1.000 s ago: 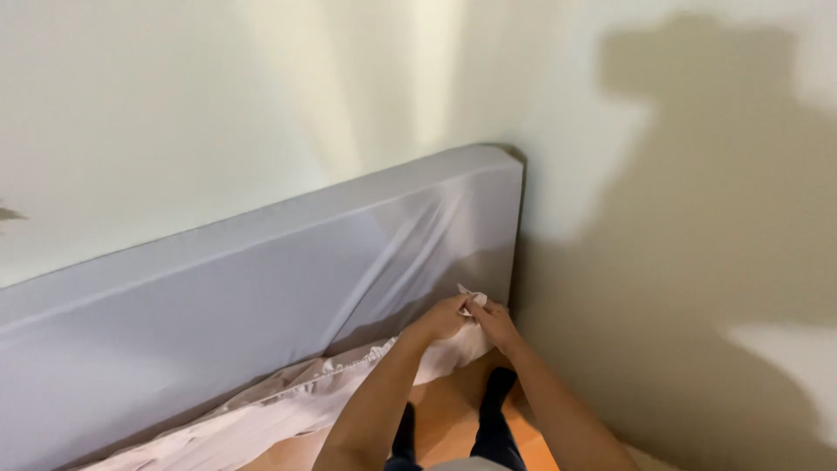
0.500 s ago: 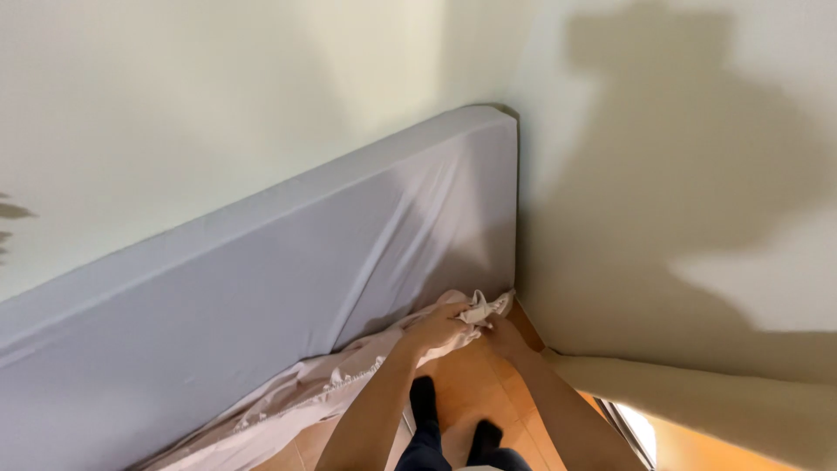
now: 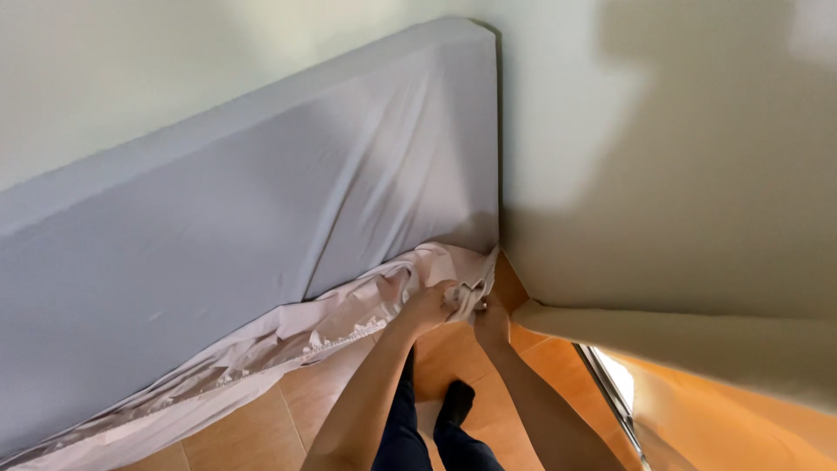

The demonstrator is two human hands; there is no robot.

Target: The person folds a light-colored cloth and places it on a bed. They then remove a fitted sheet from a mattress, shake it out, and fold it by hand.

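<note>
1. Leaning upright against the pale wall (image 3: 663, 174) stands a grey fabric-covered mattress (image 3: 261, 235).
2. Both hands meet at the mattress's lower right corner, above the orange tiled floor (image 3: 253, 427).
3. Left hand (image 3: 429, 305) grip is closed on the crumpled pale fitted sheet (image 3: 288, 336).
4. Right hand (image 3: 493, 321) pinches the same sheet's edge.

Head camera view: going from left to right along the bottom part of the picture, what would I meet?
Crumpled pale pink sheet edge below the upright grey mattress → left hand → right hand, both on the bunched sheet corner → cream wall.
</note>
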